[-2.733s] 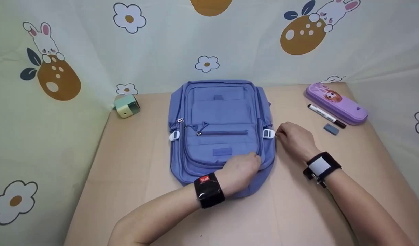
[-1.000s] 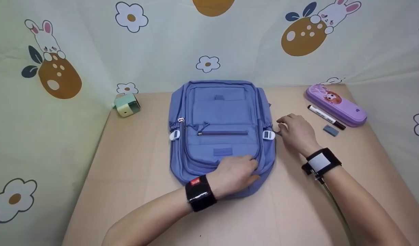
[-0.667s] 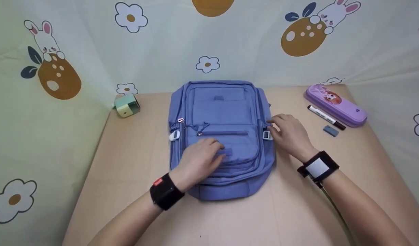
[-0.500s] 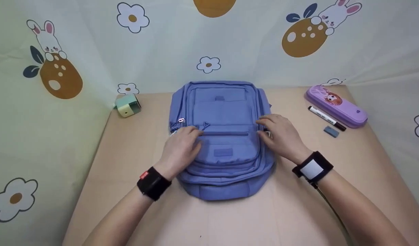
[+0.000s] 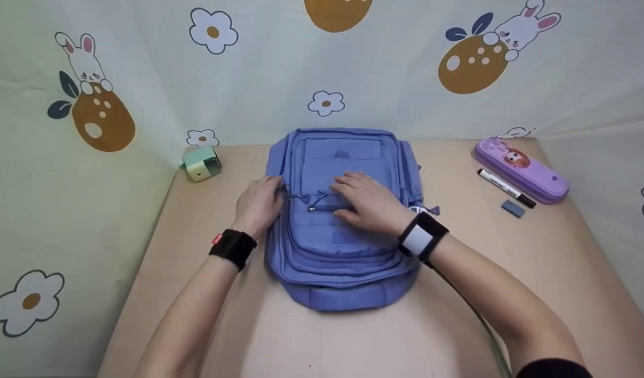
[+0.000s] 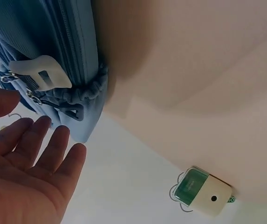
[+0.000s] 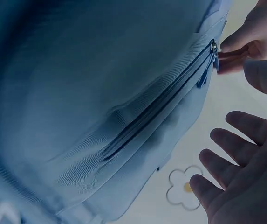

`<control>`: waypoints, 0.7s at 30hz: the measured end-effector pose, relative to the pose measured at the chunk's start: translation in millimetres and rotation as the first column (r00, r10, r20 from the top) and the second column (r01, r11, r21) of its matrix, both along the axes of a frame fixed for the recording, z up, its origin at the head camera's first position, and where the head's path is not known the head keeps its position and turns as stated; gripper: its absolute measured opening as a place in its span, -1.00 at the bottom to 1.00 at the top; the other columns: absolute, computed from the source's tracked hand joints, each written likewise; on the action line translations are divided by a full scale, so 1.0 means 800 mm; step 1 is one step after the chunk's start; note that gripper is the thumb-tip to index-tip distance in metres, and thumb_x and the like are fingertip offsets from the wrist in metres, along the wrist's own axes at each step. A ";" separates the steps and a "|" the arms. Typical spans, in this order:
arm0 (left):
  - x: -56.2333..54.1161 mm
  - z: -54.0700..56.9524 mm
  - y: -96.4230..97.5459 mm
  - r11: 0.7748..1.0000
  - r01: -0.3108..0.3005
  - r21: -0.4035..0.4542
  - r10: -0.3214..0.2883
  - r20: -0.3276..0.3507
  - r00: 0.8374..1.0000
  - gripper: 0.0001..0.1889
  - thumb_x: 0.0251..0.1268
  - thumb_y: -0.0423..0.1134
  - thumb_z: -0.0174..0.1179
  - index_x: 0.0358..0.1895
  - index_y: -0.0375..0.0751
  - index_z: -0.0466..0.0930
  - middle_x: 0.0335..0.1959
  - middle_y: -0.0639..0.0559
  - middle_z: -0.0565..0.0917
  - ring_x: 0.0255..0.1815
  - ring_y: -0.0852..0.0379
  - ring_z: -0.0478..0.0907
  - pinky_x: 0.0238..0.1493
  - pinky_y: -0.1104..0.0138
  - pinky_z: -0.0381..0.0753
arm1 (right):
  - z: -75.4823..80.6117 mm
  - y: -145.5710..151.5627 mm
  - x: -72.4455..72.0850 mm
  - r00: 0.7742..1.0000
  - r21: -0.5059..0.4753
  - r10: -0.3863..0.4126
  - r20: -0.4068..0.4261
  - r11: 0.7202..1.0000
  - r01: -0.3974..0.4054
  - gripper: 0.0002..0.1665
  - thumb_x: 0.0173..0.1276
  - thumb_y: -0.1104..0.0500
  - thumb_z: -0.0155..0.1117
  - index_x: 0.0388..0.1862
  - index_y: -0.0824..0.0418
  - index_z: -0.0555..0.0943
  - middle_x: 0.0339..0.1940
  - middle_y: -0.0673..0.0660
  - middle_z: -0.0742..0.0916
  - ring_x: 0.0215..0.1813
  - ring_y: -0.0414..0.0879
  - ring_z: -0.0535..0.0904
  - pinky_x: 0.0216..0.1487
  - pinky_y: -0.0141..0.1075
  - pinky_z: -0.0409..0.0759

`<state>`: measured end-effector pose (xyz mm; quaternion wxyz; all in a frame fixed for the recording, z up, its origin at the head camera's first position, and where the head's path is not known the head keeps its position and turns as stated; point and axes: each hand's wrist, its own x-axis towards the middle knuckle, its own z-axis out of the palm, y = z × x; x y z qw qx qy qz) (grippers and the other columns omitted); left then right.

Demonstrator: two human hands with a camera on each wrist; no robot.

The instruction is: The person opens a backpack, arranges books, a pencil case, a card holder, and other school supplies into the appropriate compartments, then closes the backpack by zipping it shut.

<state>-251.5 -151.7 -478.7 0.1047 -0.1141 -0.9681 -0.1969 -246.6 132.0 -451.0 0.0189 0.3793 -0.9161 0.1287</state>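
A blue backpack [image 5: 322, 239] lies front side up on the table. At its left edge is my left hand [image 5: 259, 206], beside a metal zipper slider [image 5: 284, 188]. In the left wrist view, this hand's thumb and fingers are apart and hold nothing, close to a white buckle [image 6: 42, 73] and dark blue zipper pulls [image 6: 72, 112]. My right hand [image 5: 371, 203] hovers over the middle of the backpack, fingers spread, partly covering the front pocket zipper [image 5: 326, 208]. Out from the right side sticks another blue pull [image 5: 432, 210], by a partly hidden white buckle.
A green and cream pencil sharpener [image 5: 202, 164] stands at the back left of the table [image 5: 311, 346]. To the back right lie a purple pencil case [image 5: 526, 170], a white marker [image 5: 505, 188] and a grey-blue eraser [image 5: 513, 208]. A patterned curtain [image 5: 269, 68] borders the table.
My left hand has left the backpack's lower right and crossed to its left edge. The right hand has let go at the right-side buckle and moved left over the front pocket.
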 end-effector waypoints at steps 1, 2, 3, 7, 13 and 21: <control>-0.002 0.000 0.001 1.000 0.003 -0.008 -0.003 -0.001 1.000 -0.57 0.36 -0.38 0.17 0.29 -0.30 0.59 0.17 -0.22 0.66 0.16 -0.26 0.58 0.14 -0.09 0.57 | 0.002 -0.009 -0.003 1.000 0.021 0.002 0.016 1.000 -0.002 -0.25 0.52 -0.08 0.24 0.53 0.26 0.36 0.55 0.26 0.39 0.60 0.18 0.17 0.59 0.08 0.04; -0.004 -0.001 0.001 1.000 0.011 -0.016 -0.011 -0.004 1.000 -0.56 0.35 -0.39 0.17 0.29 -0.30 0.59 0.16 -0.22 0.66 0.16 -0.27 0.58 0.14 -0.08 0.57 | 0.004 -0.018 -0.006 0.999 0.040 0.000 0.032 0.999 -0.002 -0.26 0.54 -0.06 0.22 0.54 0.25 0.34 0.56 0.25 0.37 0.61 0.17 0.16 0.59 0.07 0.02; -0.005 -0.001 0.002 0.999 0.022 -0.030 -0.023 -0.014 1.000 -0.57 0.33 -0.39 0.17 0.27 -0.32 0.59 0.15 -0.24 0.66 0.16 -0.27 0.58 0.14 -0.08 0.57 | 0.005 -0.027 -0.010 0.999 0.057 0.000 0.043 0.998 -0.003 -0.28 0.55 -0.04 0.20 0.55 0.24 0.33 0.57 0.24 0.36 0.61 0.17 0.15 0.59 0.07 0.01; -0.008 -0.005 0.003 0.995 0.067 -0.072 -0.070 -0.038 0.997 -0.57 0.31 -0.41 0.17 0.25 -0.35 0.61 0.12 -0.26 0.65 0.13 -0.27 0.57 0.14 -0.05 0.57 | 0.006 -0.057 -0.023 0.997 0.113 -0.013 0.072 0.994 0.005 -0.38 0.61 0.10 0.04 0.57 0.23 0.30 0.59 0.21 0.34 0.62 0.14 0.13 0.61 0.01 -0.02; -0.010 -0.008 0.005 0.997 0.036 -0.071 -0.039 -0.049 0.998 -0.63 0.35 -0.42 0.16 0.20 -0.37 0.63 0.10 -0.28 0.67 0.11 -0.29 0.59 0.12 -0.07 0.57 | 0.002 -0.090 -0.036 0.996 0.151 -0.002 0.094 0.988 -0.012 -0.41 0.61 0.20 -0.13 0.57 0.26 0.30 0.58 0.21 0.35 0.62 0.13 0.14 0.61 -0.03 0.01; -0.012 -0.009 0.005 0.999 0.004 -0.054 -0.008 -0.078 0.997 -0.75 0.33 -0.42 0.24 0.04 -0.37 0.68 -0.08 -0.28 0.69 -0.06 -0.28 0.59 0.00 -0.06 0.58 | -0.007 -0.116 -0.047 0.996 0.157 0.023 0.085 0.987 -0.036 -0.41 0.59 0.18 -0.10 0.53 0.28 0.35 0.56 0.23 0.38 0.61 0.14 0.16 0.60 -0.06 0.03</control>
